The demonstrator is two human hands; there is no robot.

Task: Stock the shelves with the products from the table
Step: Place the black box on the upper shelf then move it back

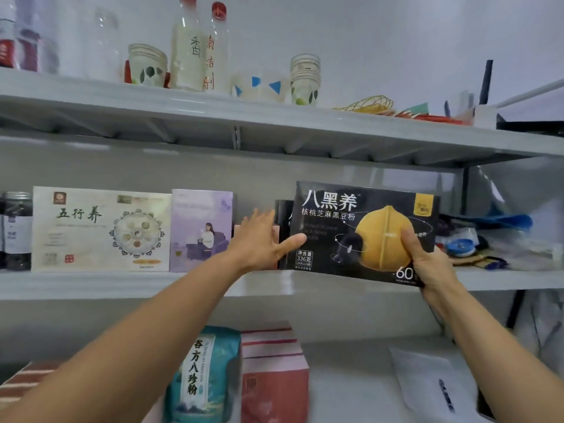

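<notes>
Now, black box [363, 230]: a landscape pack with a yellow walnut picture and white lettering. It is held tilted at 3 o'clock of centre, right end lower, in front of the middle shelf [122, 285]. I cannot tell whether its bottom edge touches the shelf lip.
Right hand [427, 264]: grips the black box at its 5 o'clock corner, thumb pressed on the printed front, fingers hidden behind.
Left hand [259, 239]: wide, fingers straight and spread, reaching into the middle shelf at dead centre. The thumb lies across the black box's 8 o'clock corner, and the palm covers most of a small pink box [276, 233].
Middle shelf: a grey board running from 9 to 3 o'clock. From 9 o'clock inward, a dark jar [18, 230], a cream box [100, 228] and a lilac box [201, 230] stand upright side by side.
Second black box [282, 215]: upright just behind the held one, at its 9 o'clock edge, mostly hidden.
Blue clutter [494, 221]: loose blue and clear items on the middle shelf at 3 o'clock.
Upper shelf [274, 117]: at 12 o'clock. It carries paper cups [148, 65] in two stacks, two clear bottles [186, 47] with red caps, and a wire whisk [366, 105] toward 2 o'clock.
Lower shelf [351, 377]: at 6 o'clock, a teal bag [201, 374] stands just beside stacked red boxes [274, 377]. A white sheet [427, 370] with a pen on it lies toward 5 o'clock.
</notes>
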